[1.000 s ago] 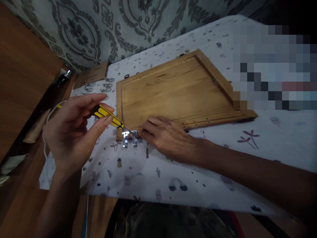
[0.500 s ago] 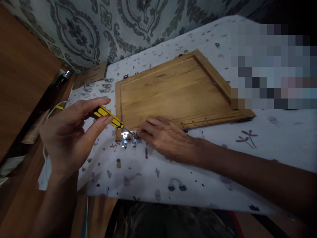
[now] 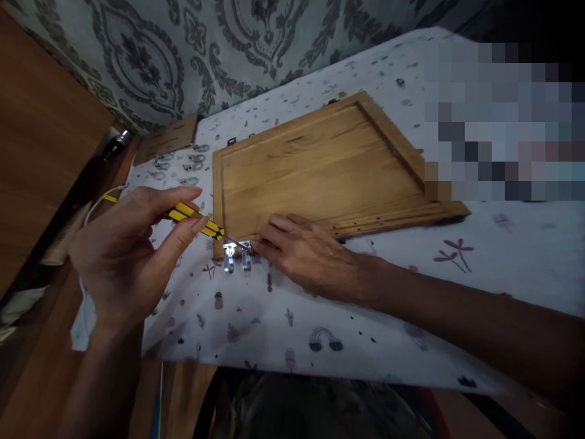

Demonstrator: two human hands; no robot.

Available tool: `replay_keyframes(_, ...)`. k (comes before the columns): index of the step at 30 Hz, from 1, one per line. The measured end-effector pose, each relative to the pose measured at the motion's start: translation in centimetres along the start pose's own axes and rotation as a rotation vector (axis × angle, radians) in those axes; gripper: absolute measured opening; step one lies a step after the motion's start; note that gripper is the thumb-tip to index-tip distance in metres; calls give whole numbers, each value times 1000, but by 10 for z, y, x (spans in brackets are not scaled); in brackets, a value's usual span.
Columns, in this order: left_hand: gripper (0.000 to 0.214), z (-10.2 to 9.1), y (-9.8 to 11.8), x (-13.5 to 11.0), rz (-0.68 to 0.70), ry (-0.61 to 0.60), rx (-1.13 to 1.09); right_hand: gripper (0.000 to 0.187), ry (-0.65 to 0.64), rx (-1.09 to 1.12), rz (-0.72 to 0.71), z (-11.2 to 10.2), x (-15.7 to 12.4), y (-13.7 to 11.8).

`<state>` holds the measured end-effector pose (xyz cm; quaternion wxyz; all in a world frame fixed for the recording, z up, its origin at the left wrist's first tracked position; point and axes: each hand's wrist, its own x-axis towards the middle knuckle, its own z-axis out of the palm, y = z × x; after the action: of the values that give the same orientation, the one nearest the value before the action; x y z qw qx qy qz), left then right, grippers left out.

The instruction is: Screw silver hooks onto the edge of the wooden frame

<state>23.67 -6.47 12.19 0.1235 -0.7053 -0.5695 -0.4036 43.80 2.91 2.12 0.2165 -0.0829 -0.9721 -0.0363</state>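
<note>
From where I stand, the person's left hand (image 3: 121,250), left of the frame's centre, is gripping a slim screwdriver with a yellow-and-black handle (image 3: 212,230), thumb on the near side and fingers curled over the far one. Its thin metal shaft slants down to the right, and the tip meets the right part of a shiny silver metal bracket with two hanging loops (image 3: 230,257).

That bracket sits at the lower left corner of a flat, honey-brown wooden panel with a raised border (image 3: 292,164), its loops sticking out past the near edge. The panel lies across the middle of the frame, a row of small dark holes showing along its near edge on the right.

The right hand (image 3: 311,253) comes in from the lower right and rests on that same edge, fingers bent and drawn together, fingertips right beside the screwdriver's tip. I cannot tell whether they pinch anything.

Under it all is a white tablecloth printed with small plants and rainbows (image 3: 260,323). In the upper left, several loose silver metal loops (image 3: 195,158) lie near a flat piece of brown cardboard (image 3: 167,139). Grey patterned wall covering (image 3: 137,55) fills the top, and a blurred block of squares (image 3: 503,122) hides the upper right.
</note>
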Motion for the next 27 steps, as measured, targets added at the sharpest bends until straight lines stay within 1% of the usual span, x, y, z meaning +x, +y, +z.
replay_keyframes(2,33,0,0,2,-23,-12,-38,16,7,-1,-1,0,0,0)
replay_keyframes(6,45,1,-2,2,-41,18,-164,16,3,0,-6,0,-1,0)
replay_keyframes(8,43,3,-3,0,-71,29,-193,17,4,3,-5,0,-1,-1)
replay_keyframes(10,38,5,-3,-1,-81,43,-169,18,7,7,-6,1,-1,-1)
replay_keyframes(14,35,6,-2,-2,-28,57,-83,16,-6,12,0,0,-1,-1)
replay_keyframes(18,36,2,-3,2,-50,-4,-68,16,-16,16,2,-2,-1,-1)
replay_keyframes(22,43,-3,-5,7,14,-82,-98,16,-16,9,4,-3,-1,0)
replay_keyframes(24,44,-5,-5,8,45,-104,-92,14,-10,8,1,-3,-1,0)
replay_keyframes(27,44,-4,-5,7,46,-117,-126,12,-5,4,10,-1,-2,-1)
